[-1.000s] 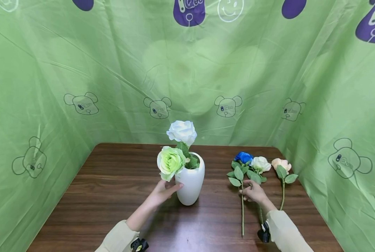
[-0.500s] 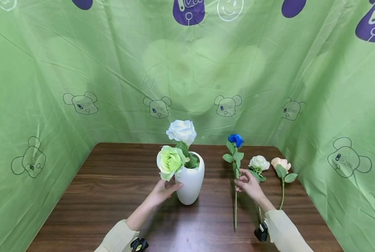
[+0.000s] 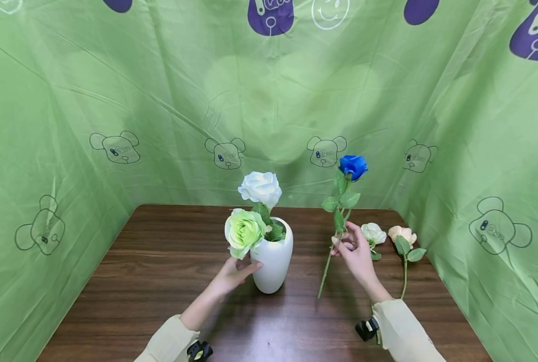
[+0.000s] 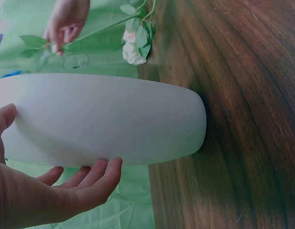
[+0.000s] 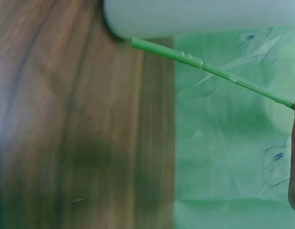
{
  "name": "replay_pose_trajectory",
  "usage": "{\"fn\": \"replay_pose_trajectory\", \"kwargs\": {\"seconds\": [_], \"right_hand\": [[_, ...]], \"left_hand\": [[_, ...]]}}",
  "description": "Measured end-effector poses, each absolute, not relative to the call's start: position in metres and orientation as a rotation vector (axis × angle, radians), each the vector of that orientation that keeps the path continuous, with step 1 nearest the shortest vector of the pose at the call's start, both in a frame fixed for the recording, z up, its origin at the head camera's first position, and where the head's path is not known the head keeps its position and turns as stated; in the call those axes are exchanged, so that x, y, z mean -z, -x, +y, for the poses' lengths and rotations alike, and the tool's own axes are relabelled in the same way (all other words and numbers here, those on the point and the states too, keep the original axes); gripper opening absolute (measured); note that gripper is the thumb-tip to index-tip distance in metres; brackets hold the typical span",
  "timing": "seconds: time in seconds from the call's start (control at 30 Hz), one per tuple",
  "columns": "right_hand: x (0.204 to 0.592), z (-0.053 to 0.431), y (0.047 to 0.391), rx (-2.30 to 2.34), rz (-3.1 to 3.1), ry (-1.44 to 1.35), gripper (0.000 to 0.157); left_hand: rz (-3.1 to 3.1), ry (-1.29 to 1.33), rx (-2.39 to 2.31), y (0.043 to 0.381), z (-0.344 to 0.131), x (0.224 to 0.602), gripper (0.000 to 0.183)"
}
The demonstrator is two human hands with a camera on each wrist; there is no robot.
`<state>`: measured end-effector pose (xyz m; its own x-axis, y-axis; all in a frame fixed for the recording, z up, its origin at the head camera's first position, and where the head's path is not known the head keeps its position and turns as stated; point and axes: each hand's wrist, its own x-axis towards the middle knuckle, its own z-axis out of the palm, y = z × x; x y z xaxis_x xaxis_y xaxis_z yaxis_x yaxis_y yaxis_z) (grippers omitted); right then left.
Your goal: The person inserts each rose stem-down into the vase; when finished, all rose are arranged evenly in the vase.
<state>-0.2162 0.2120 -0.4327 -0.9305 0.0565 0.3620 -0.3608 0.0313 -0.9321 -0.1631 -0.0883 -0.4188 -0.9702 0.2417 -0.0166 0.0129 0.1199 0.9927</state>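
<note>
The white vase (image 3: 275, 264) stands upright on the table, holding a white rose (image 3: 260, 188) and a light green rose (image 3: 243, 232) that leans over its left rim. My left hand (image 3: 235, 275) holds the vase's left side; in the left wrist view its thumb and fingers lie on opposite sides of the vase (image 4: 109, 119). Right of it, my right hand (image 3: 357, 254) pinches the stem of a blue rose (image 3: 353, 167), bloom up and tilted right, raised above the table. The right wrist view shows the stem's bare lower end (image 5: 214, 71); the hand is mostly cut off there.
To the right on the wooden table (image 3: 160, 281) lie a cream-white rose (image 3: 373, 234) and a peach rose (image 3: 402, 236), the cream one partly behind my right hand and wrist. Green printed cloth (image 3: 273, 100) encloses the table's back and sides.
My right hand has lifted the blue rose off the table from beside the cream-white one, bringing it upright and slightly left. My left hand and the vase have stayed put.
</note>
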Motion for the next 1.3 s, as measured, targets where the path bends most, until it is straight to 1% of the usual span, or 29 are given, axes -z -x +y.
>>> {"fn": "replay_pose_trajectory", "kwargs": {"seconds": [0.13,0.2,0.4,0.63,0.83,0.97,1.17,1.3], "right_hand": [[0.425,0.209,0.218,-1.957,-1.925,-0.407,0.045],[0.413,0.205,0.214,-1.933,-1.901,-0.442,0.040],[0.374,0.190,0.202,-1.926,-1.816,-0.516,0.026],[0.350,0.184,0.208,-1.978,-1.589,-0.643,0.029],[0.332,0.177,0.220,-2.148,-1.263,-0.649,0.030],[0.321,0.172,0.227,-2.231,-1.114,-0.614,0.033],[0.314,0.160,0.234,-2.205,-1.076,-0.540,0.035],[0.317,0.149,0.235,-2.147,-1.171,-0.555,0.034]], "left_hand": [[2.215,-0.253,-1.961,0.164,-0.089,0.420,0.054],[2.206,-0.251,-1.967,0.169,-0.090,0.429,0.056],[2.211,-0.252,-1.963,0.167,-0.089,0.425,0.053],[2.212,-0.247,-1.967,0.165,-0.088,0.421,0.053],[2.211,-0.243,-1.970,0.165,-0.088,0.420,0.054],[2.212,-0.250,-1.969,0.164,-0.088,0.420,0.054],[2.211,-0.250,-1.968,0.165,-0.088,0.421,0.053],[2.194,-0.243,-1.981,0.170,-0.090,0.431,0.055]]}}
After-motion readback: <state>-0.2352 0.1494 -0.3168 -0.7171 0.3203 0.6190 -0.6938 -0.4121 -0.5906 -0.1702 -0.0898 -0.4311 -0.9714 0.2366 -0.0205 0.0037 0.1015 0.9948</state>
